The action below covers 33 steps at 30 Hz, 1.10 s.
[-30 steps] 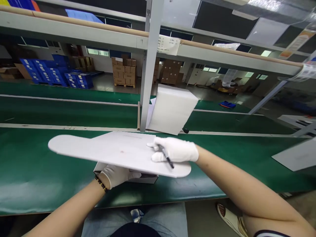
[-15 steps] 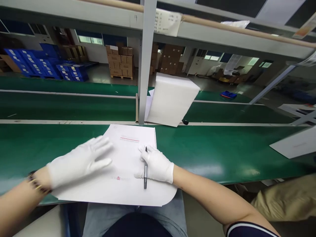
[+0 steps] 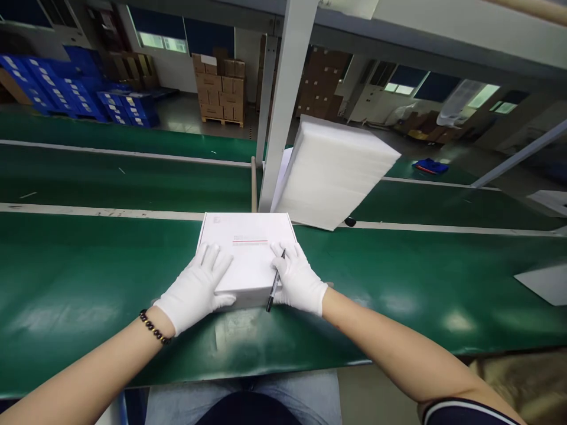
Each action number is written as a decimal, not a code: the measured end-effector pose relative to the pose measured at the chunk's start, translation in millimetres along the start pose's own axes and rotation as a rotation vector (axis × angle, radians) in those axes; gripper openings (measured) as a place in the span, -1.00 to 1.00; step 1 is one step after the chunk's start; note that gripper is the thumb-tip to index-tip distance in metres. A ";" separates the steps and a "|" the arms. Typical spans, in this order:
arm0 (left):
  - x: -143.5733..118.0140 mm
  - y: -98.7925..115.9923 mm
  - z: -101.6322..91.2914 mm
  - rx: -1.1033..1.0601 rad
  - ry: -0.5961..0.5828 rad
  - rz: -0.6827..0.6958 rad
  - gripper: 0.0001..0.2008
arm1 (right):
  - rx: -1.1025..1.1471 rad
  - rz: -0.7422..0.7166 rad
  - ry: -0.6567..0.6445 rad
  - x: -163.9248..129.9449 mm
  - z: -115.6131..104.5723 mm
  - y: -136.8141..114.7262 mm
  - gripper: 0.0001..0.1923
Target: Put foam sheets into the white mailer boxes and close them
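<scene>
A white flat box (image 3: 248, 267) with a red line printed on its lid lies in front of me on the green work surface. Its lid is down, and the front side shows as a narrow shaded face. My left hand (image 3: 197, 289), in a white glove, rests over the box's left front corner with fingers spread and thumb along the front. My right hand (image 3: 299, 280), gloved too, lies on the right front corner. A black pen (image 3: 275, 282) is held under its thumb, slanting with the tip pointing away from me.
Behind the box stands a grey metal post (image 3: 286, 106). A stack of white foam sheets (image 3: 334, 174) leans right of it. A white sheet (image 3: 544, 282) lies at the far right. Beyond are brown cartons (image 3: 221, 88) and blue boxes (image 3: 75, 88). Someone's tan-clad part (image 3: 527, 383) shows lower right.
The large white panel that reached to the near edge is now folded down as the box's lid and front. My left hand has moved right onto the box; the pen stays in my right.
</scene>
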<state>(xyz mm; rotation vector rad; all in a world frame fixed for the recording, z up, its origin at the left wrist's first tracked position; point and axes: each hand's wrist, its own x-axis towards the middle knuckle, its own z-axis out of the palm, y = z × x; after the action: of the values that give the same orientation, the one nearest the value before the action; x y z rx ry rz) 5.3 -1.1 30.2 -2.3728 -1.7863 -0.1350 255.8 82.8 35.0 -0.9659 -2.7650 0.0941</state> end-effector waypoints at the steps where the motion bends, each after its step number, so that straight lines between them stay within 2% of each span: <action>1: 10.6 1.3 -2.6 0.014 -0.007 -0.017 -0.20 | -0.018 0.026 0.004 6.6 0.1 3.7 -0.41; 4: 31.1 1.7 -5.2 0.036 -0.028 -0.061 -0.27 | -0.048 0.068 0.016 19.1 3.1 8.2 -0.48; 8: 35.5 3.5 -3.3 0.046 0.002 -0.076 -0.28 | -0.021 0.070 0.077 24.5 7.3 5.6 -0.42; 11: 28.3 6.6 -4.1 0.060 0.052 -0.110 -0.25 | 0.068 0.076 0.097 18.7 5.7 6.5 -0.36; 13: 17.4 6.3 -4.4 0.032 0.076 -0.129 -0.24 | 0.196 0.103 0.110 5.1 4.6 11.1 -0.37; 15: 2.0 2.7 -2.4 -0.051 0.146 -0.221 -0.17 | 0.346 0.207 0.227 -15.9 7.6 17.1 -0.46; 17: -14.2 -2.5 1.5 -0.253 0.265 -0.431 -0.04 | 0.513 0.404 0.435 -38.4 16.2 20.1 -0.58; 19: -26.8 -6.0 3.8 -0.625 0.282 -0.681 0.03 | 0.768 0.621 0.586 -56.2 27.1 16.0 -0.60; 21: -33.6 -4.9 2.3 -1.070 0.150 -0.816 -0.06 | 1.139 0.764 0.558 -66.9 35.7 5.2 -0.53; 23: -35.8 0.9 -1.3 -1.414 -0.022 -0.817 -0.21 | 1.476 0.802 0.436 -72.0 39.9 -8.1 -0.49; 24: -36.1 4.8 -2.3 -1.534 -0.075 -0.793 -0.27 | 1.578 0.798 0.383 -73.4 41.0 -13.9 -0.48; 26: -36.0 11.9 0.3 -1.649 -0.079 -0.728 -0.32 | 1.615 0.791 0.354 -74.1 43.2 -21.5 -0.49; 28: -34.6 15.0 9.9 -1.576 0.016 -0.676 -0.33 | 1.459 0.801 0.378 -71.4 47.3 -22.7 -0.53; 30: -30.5 12.8 23.8 -1.288 0.088 -0.681 -0.34 | 1.213 0.846 0.394 -64.4 52.6 -18.5 -0.57; 33: -21.2 2.0 41.9 -0.876 0.079 -0.713 -0.40 | 0.917 0.927 0.380 -50.3 58.6 -6.3 -0.61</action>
<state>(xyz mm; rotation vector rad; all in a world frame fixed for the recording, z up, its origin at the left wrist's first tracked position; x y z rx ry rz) 0.1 -13.7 -14.7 -1.8942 -2.8375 -1.3002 277.5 47.2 -30.2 -1.5848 -1.4290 1.0519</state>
